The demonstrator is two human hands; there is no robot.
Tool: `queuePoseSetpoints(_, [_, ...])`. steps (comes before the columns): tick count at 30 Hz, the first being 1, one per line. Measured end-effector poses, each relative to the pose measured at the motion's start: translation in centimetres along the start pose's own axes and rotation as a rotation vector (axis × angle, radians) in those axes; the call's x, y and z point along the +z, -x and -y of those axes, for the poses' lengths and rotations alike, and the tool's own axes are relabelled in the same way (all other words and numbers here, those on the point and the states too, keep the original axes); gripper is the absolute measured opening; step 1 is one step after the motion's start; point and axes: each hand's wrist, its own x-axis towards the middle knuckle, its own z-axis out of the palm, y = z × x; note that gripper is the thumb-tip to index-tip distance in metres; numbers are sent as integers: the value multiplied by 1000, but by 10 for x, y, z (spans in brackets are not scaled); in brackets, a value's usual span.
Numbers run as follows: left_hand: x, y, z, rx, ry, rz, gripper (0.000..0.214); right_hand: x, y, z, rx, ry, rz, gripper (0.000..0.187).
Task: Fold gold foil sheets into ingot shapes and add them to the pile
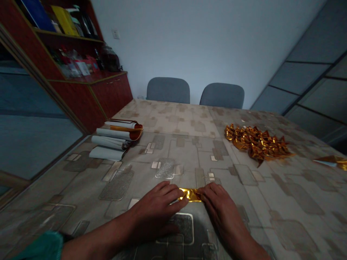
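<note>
A small strip of shiny gold foil paper (pixel 191 195) lies low over the patterned tablecloth, stretched between my two hands. My left hand (pixel 162 202) pinches its left end with thumb and fingers. At the right end, my right hand (pixel 217 198) has its fingertips closed on the foil. Only the middle of the strip shows; both ends are hidden under my fingers.
Rolled or folded sheets (pixel 111 141) in white and copper lie at the left. A cluster of crumpled gold foil pieces (pixel 257 142) sits at the right, with another foil piece (pixel 332 161) farther right. Two grey chairs (pixel 168 89) stand behind the table (pixel 179 119).
</note>
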Motion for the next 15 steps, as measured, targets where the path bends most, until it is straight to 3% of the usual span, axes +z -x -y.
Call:
queuePoseSetpoints(9, [5, 8, -6, -74, -45, 24, 61, 8, -6, 7, 70, 121, -73, 7])
queuePoseSetpoints(15, [4, 7, -8, -96, -10, -3, 62, 7, -7, 12, 126, 118, -70, 11])
